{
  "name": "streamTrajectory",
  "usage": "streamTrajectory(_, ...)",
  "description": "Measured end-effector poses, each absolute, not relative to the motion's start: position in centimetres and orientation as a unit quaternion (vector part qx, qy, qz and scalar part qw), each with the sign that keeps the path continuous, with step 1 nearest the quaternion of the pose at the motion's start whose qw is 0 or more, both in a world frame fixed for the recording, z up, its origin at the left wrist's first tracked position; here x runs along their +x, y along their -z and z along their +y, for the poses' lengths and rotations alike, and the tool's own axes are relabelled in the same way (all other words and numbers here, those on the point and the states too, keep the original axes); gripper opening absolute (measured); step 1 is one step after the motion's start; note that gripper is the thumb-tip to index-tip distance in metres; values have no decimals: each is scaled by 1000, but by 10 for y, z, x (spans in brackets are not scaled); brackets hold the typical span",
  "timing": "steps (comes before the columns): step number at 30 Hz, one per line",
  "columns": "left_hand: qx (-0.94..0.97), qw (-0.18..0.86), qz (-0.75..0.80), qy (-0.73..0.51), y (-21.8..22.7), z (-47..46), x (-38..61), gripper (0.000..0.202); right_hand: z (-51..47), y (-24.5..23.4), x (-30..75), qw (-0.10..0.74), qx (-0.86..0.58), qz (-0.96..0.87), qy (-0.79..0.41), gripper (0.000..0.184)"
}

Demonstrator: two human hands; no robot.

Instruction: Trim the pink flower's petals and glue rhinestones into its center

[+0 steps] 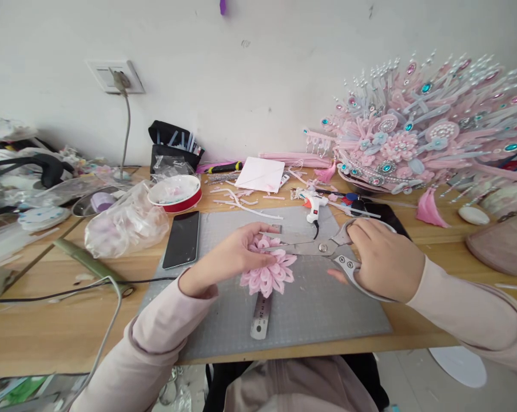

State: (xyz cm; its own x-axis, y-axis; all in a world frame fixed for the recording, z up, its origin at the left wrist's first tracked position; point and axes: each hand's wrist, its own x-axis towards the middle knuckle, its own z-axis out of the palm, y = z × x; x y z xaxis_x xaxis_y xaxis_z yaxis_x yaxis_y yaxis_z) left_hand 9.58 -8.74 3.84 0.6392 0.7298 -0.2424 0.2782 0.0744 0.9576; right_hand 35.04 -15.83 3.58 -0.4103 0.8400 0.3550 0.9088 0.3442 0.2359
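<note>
My left hand [230,254] grips a pink petal flower [269,272] over the grey cutting mat [318,309], fingers curled round its top. In my right hand [382,257] is a pair of large silver scissors [316,248], fingers through the handles. The blades point left and reach the flower's upper petals. A steel ruler [261,316] lies on the mat just below the flower.
A black phone [182,238] lies at the mat's left edge, with a plastic bag [127,220] and a red-rimmed reel [175,193] beyond. A white glue gun [314,206] lies behind the mat. A big pink beaded headdress [417,131] fills the back right. Cables run at the left.
</note>
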Motion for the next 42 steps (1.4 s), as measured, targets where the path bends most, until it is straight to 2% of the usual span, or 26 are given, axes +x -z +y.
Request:
streamTrajectory(9,682,616,350,-178,-36,-85,91,35,-157,-42,359,74,-519,-823,220,48)
streamTrajectory(23,733,540,379,-165,-37,-86,92,30,-161,-56,369,33,-504,-815,283,43)
streamTrajectory(33,722,555,378,-166,-29,-81,89,32,-163,-65,370,20,-472,-806,356,44)
streamTrajectory(42,729,548,379,-155,-35,-82,89,31,-162,-66,372,24,-452,-813,365,39)
